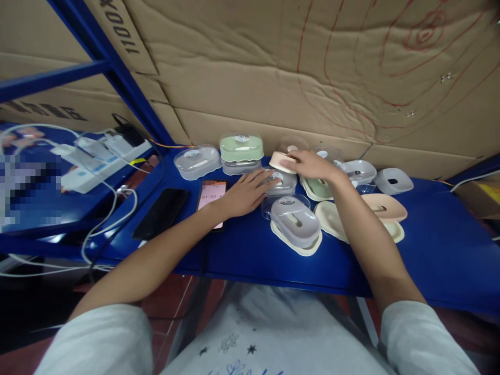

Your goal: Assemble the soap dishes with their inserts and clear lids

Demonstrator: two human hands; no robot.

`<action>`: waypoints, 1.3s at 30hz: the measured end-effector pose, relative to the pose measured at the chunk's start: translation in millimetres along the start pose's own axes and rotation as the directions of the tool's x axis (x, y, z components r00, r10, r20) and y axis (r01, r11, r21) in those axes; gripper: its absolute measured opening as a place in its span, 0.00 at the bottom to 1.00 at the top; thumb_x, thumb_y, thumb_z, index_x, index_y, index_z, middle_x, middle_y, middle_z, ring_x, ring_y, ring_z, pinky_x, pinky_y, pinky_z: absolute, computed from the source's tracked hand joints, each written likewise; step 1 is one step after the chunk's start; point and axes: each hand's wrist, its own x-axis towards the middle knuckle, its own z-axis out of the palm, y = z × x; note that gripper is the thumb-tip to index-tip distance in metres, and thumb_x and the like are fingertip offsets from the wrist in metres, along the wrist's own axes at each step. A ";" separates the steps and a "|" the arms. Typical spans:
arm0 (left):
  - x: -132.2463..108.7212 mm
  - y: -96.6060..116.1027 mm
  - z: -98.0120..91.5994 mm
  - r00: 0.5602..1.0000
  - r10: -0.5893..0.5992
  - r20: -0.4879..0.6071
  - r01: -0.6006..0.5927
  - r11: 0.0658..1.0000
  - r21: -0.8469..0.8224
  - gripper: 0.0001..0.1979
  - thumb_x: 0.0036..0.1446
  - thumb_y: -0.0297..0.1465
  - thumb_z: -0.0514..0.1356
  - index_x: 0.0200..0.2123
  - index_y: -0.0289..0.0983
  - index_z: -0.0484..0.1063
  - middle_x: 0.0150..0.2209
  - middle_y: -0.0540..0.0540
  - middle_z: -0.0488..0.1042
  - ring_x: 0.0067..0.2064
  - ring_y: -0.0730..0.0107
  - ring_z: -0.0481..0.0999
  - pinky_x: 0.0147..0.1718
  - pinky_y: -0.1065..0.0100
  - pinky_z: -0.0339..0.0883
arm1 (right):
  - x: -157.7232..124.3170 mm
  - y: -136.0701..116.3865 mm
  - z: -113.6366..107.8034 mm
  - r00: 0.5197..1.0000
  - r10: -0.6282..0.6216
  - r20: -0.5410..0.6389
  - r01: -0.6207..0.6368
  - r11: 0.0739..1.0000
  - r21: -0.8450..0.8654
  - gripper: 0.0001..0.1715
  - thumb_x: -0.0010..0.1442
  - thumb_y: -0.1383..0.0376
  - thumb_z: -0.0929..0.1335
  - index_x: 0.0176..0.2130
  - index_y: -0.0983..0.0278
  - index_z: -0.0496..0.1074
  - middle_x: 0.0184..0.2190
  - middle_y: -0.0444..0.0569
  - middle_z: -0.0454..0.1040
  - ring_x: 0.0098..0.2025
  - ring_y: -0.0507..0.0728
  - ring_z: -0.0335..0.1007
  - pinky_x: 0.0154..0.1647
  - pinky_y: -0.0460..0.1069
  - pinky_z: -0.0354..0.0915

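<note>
My right hand point(308, 164) is closed on a beige soap-dish piece point(282, 161), held just above a clear-lidded grey soap box point(282, 183). My left hand point(246, 194) rests on the blue shelf point(242, 250) with its fingers stretched out, touching the left side of that same grey box. In front of both hands lies a grey lid on a cream tray point(296, 225). A green tray point(318, 188) sits under my right wrist.
A green-and-grey stack of boxes point(241, 152) and a clear-lidded box point(197, 161) stand at the back left. Peach and cream trays point(385, 212) and grey parts point(393, 180) lie right. Two phones point(161, 212) point(211, 195), chargers and cables point(105, 151) lie left. Cardboard wall behind.
</note>
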 end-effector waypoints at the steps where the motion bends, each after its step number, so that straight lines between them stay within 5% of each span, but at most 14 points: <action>1: 0.2 0.3 -0.3 1.000 -0.006 0.002 0.006 1.000 -0.005 0.30 0.75 0.29 0.52 0.77 0.44 0.55 0.76 0.36 0.57 0.77 0.41 0.55 0.68 0.38 0.62 | 0.9 2.2 -1.4 1.000 -0.015 -0.017 0.016 0.999 0.047 0.30 0.73 0.42 0.61 0.50 0.62 0.78 0.49 0.54 0.82 0.50 0.65 0.77 0.51 0.54 0.67; 7: 0.7 1.3 -3.7 1.000 -0.008 -0.004 0.007 1.000 -0.022 0.31 0.74 0.28 0.53 0.77 0.45 0.55 0.77 0.35 0.54 0.77 0.40 0.55 0.69 0.37 0.61 | 6.0 15.0 -2.1 0.965 0.085 -0.247 0.011 0.932 0.363 0.30 0.71 0.41 0.61 0.36 0.61 0.74 0.39 0.48 0.80 0.45 0.61 0.74 0.48 0.53 0.68; 12: 1.2 2.3 -12.3 0.999 -0.017 -0.051 0.015 0.999 -0.035 0.36 0.71 0.25 0.56 0.78 0.46 0.51 0.80 0.32 0.42 0.78 0.37 0.52 0.67 0.37 0.65 | 4.3 19.4 4.2 0.982 0.075 -0.172 0.024 0.857 0.515 0.25 0.68 0.42 0.66 0.41 0.59 0.75 0.44 0.46 0.81 0.48 0.60 0.74 0.51 0.52 0.70; 19: 1.4 3.7 -18.8 0.998 -0.063 0.007 0.063 0.998 -0.025 0.34 0.71 0.27 0.56 0.77 0.44 0.52 0.79 0.31 0.46 0.76 0.36 0.58 0.66 0.36 0.66 | 9.6 14.7 6.4 0.960 0.114 -0.255 0.047 0.835 0.549 0.31 0.70 0.38 0.63 0.48 0.61 0.76 0.50 0.49 0.81 0.54 0.61 0.76 0.57 0.53 0.70; 26: -1.0 -11.2 -21.5 0.999 -0.035 0.015 0.037 0.984 -0.172 0.30 0.72 0.28 0.57 0.74 0.43 0.59 0.75 0.36 0.59 0.74 0.48 0.63 0.69 0.44 0.66 | 6.5 64.7 -29.0 0.790 0.348 -0.504 -0.037 0.849 0.527 0.25 0.71 0.44 0.64 0.42 0.61 0.76 0.37 0.51 0.81 0.42 0.62 0.78 0.47 0.58 0.74; 29: -1.2 -18.5 -22.9 1.000 -0.021 0.006 0.021 0.968 -0.248 0.25 0.71 0.29 0.58 0.70 0.42 0.66 0.72 0.37 0.66 0.71 0.51 0.69 0.69 0.46 0.66 | -3.1 71.9 -45.8 0.685 0.364 -0.631 -0.050 0.888 0.458 0.18 0.70 0.49 0.67 0.44 0.60 0.76 0.44 0.55 0.81 0.48 0.63 0.77 0.56 0.61 0.71; 31: -0.7 -21.5 -22.7 1.000 -0.010 0.003 0.011 0.962 -0.271 0.24 0.71 0.30 0.59 0.68 0.41 0.69 0.70 0.37 0.68 0.71 0.51 0.70 0.69 0.46 0.66 | -12.0 57.4 -51.7 0.676 0.286 -0.679 0.000 0.922 0.388 0.18 0.71 0.50 0.66 0.47 0.60 0.77 0.49 0.56 0.81 0.52 0.63 0.76 0.60 0.61 0.69; 33: 0.1 -22.9 -23.1 1.000 -0.014 0.001 0.013 0.959 -0.285 0.23 0.70 0.30 0.59 0.67 0.42 0.70 0.70 0.38 0.69 0.71 0.51 0.70 0.69 0.45 0.66 | -21.3 30.2 -50.4 0.780 0.120 -0.614 0.111 0.939 0.325 0.20 0.72 0.50 0.65 0.50 0.59 0.78 0.51 0.54 0.81 0.54 0.63 0.77 0.60 0.60 0.69; 35: 1.2 -23.3 -26.1 1.000 -0.020 -0.005 0.017 0.953 -0.302 0.22 0.70 0.31 0.59 0.66 0.42 0.72 0.70 0.38 0.70 0.70 0.52 0.71 0.68 0.45 0.66 | -28.1 -0.1 -40.9 0.910 -0.112 -0.399 0.247 0.920 0.305 0.23 0.73 0.48 0.64 0.55 0.57 0.78 0.55 0.51 0.81 0.57 0.64 0.76 0.61 0.60 0.70; 37: 2.4 -23.5 -33.2 0.999 -0.023 -0.025 0.013 0.943 -0.333 0.20 0.71 0.32 0.59 0.64 0.42 0.74 0.67 0.39 0.72 0.68 0.53 0.73 0.68 0.46 0.67 | -29.7 -22.9 -25.2 0.949 -0.288 -0.130 0.315 0.899 0.303 0.28 0.71 0.46 0.66 0.62 0.54 0.75 0.63 0.49 0.76 0.64 0.65 0.72 0.65 0.60 0.67; 39: 3.1 -24.0 -43.8 0.997 -0.046 -0.067 0.017 0.927 -0.375 0.17 0.72 0.33 0.59 0.61 0.42 0.76 0.64 0.40 0.76 0.64 0.56 0.77 0.66 0.49 0.70 | -25.9 -32.6 -7.7 0.944 -0.323 0.064 0.300 0.925 0.234 0.35 0.66 0.47 0.71 0.68 0.54 0.71 0.69 0.50 0.71 0.70 0.68 0.66 0.70 0.62 0.62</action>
